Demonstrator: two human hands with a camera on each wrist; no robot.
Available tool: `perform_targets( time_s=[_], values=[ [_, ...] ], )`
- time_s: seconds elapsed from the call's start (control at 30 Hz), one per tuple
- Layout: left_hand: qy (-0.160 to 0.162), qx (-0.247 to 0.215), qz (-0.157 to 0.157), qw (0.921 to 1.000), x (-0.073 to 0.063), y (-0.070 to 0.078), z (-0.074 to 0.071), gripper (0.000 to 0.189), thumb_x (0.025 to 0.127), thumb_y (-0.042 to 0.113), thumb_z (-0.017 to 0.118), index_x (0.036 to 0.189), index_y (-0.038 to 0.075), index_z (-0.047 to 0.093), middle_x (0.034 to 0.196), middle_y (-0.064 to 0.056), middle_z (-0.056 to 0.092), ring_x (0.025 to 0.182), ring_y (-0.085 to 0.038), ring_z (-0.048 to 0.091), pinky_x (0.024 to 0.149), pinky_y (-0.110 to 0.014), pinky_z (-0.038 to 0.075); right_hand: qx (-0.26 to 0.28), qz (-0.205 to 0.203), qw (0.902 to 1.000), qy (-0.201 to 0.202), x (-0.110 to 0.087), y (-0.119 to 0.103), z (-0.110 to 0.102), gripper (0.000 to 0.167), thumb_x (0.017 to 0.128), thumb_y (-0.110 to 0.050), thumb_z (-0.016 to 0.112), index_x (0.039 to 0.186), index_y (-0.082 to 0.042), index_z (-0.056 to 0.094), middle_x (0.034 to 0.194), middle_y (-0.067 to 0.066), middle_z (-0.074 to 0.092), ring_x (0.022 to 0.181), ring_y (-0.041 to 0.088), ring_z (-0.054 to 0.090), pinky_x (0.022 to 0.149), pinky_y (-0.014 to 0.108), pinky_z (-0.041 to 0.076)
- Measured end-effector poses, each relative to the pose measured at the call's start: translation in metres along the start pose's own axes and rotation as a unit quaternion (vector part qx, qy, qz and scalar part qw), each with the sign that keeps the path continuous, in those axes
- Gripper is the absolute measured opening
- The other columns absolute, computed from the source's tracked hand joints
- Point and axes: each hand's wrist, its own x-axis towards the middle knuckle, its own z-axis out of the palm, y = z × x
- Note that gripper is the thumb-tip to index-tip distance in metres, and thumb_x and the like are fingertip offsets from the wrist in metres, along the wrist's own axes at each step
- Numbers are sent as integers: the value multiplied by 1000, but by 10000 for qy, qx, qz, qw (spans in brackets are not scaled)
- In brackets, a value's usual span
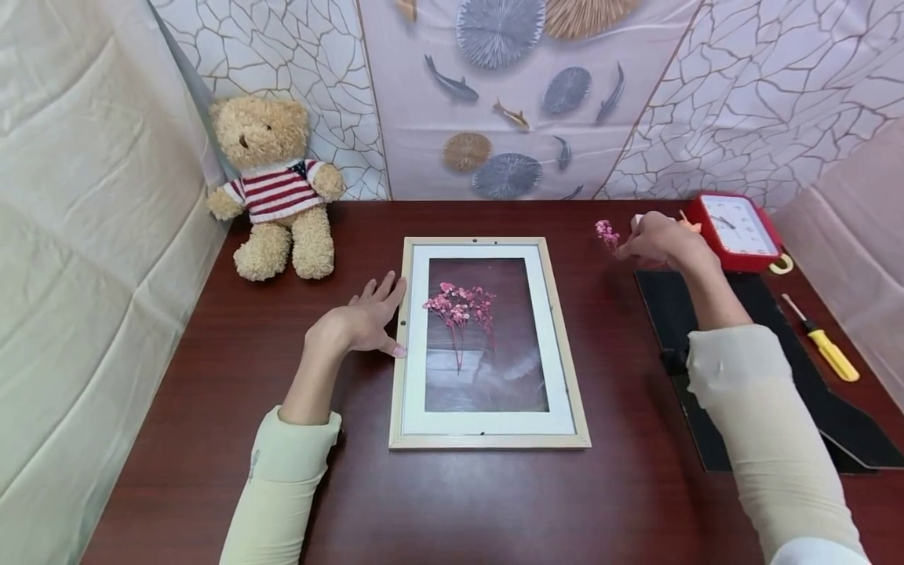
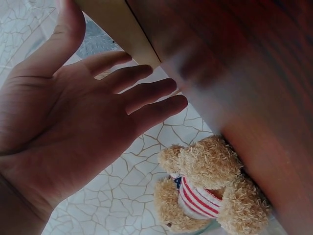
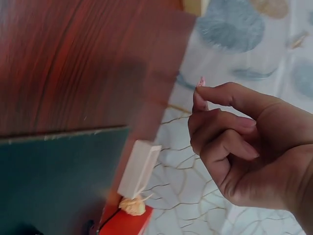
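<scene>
A light wooden picture frame (image 1: 399, 400) with a white mat (image 1: 417, 353) lies on the dark red-brown table. Pink dried flowers (image 1: 459, 306) on thin stems lie within its window, toward the upper left. My left hand (image 1: 356, 323) touches the frame's left side with its fingers spread; the left wrist view shows the palm (image 2: 73, 122) and extended fingers. At the back right, my right hand (image 1: 664, 239) pinches a small pink flower sprig (image 1: 606, 233) between thumb and forefinger, apart from the frame. In the right wrist view only a pink tip (image 3: 201, 82) shows above the fingertips.
A teddy bear (image 1: 271, 188) sits at the back left. At the right are a red alarm clock (image 1: 741, 227), black boards (image 1: 664, 302) under my right forearm, and a yellow-handled screwdriver (image 1: 832, 353). A pale block (image 3: 138, 169) and a small orange item (image 3: 133, 205) stand near the clock.
</scene>
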Motion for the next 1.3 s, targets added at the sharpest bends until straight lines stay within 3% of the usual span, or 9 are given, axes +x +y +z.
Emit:
perform_targets(
  time_s=[0.1, 0.3, 0.4, 0.53, 0.63, 0.8, 1.1, 1.2, 1.3],
  values=[
    [104, 23, 97, 9999, 1, -1, 1, 113, 103, 26, 79, 175, 1, -4, 182, -21, -19, 169, -46, -10, 137, -62, 6, 21, 69, 10000, 17, 9, 7, 0, 39, 104, -26, 71, 73, -5, 61, 59, 1, 50, 58, 20, 53, 65, 37, 44],
    [211, -117, 231, 9994, -2, 0, 0, 111, 102, 24, 80, 176, 3, -1, 183, -17, -18, 170, -43, -11, 137, -62, 4, -60, 56, 9996, 274, 26, 16, 9, 28, 99, -21, 70, 92, 0, 53, 68, 8, 57, 64, 21, 56, 61, 34, 45],
    [215, -133, 222, 9994, -4, -2, -1, 107, 104, 26, 77, 176, 4, 1, 184, -16, -17, 170, -44, -10, 137, -64, 3, -14, 135, 9995, 268, 40, 26, 13, 27, 96, -21, 69, 87, 0, 57, 65, 8, 61, 59, 19, 58, 56, 33, 46],
    [293, -167, 236, 9991, 0, -5, 0, 88, 115, 30, 59, 176, 2, 2, 184, -16, -13, 170, -46, -8, 136, -66, 2, 17, 303, 9992, 252, 58, 38, 17, 27, 95, -24, 69, 75, -8, 61, 61, 4, 62, 53, 15, 58, 52, 31, 48],
    [387, -277, 315, 9984, 4, -4, 2, 74, 120, 26, 43, 176, 1, 2, 185, -15, -10, 170, -46, -7, 136, -67, 2, 151, 429, 9988, 180, 56, 33, 17, 26, 97, -23, 70, 82, -6, 59, 62, 2, 61, 55, 14, 58, 54, 30, 49],
    [473, -432, 437, 9970, 17, -7, 6, 66, 120, 21, 31, 176, 4, 1, 185, -10, -11, 170, -44, -7, 135, -68, 2, 376, 391, 9985, 86, 52, 27, 18, 25, 99, -17, 69, 83, -2, 57, 62, 2, 56, 56, 14, 54, 54, 29, 48],
    [436, -151, 374, 9982, 62, -44, 23, 69, 118, 25, 32, 177, 16, -2, 185, 1, -15, 172, -37, -4, 136, -65, 1, 219, 151, 9969, 734, 104, 86, 34, 29, 96, -24, 73, 72, -9, 65, 58, 2, 63, 52, 15, 60, 49, 31, 48],
    [453, -127, 360, 9982, 62, -46, 23, 71, 118, 24, 35, 177, 15, -4, 185, 1, -17, 172, -37, -4, 136, -66, 1, -166, -143, 9954, 934, 80, 55, 31, 35, 98, -22, 70, 66, -8, 65, 56, 0, 58, 55, 18, 57, 51, 33, 45],
    [447, -110, 336, 9984, 60, -43, 23, 73, 118, 24, 37, 177, 17, -5, 185, 2, -17, 172, -37, -2, 136, -66, 2, -279, -545, 9944, 866, 28, 3, 30, 31, 103, -18, 68, 82, 4, 73, 61, 4, 60, 59, 19, 56, 55, 32, 44]
  ],
)
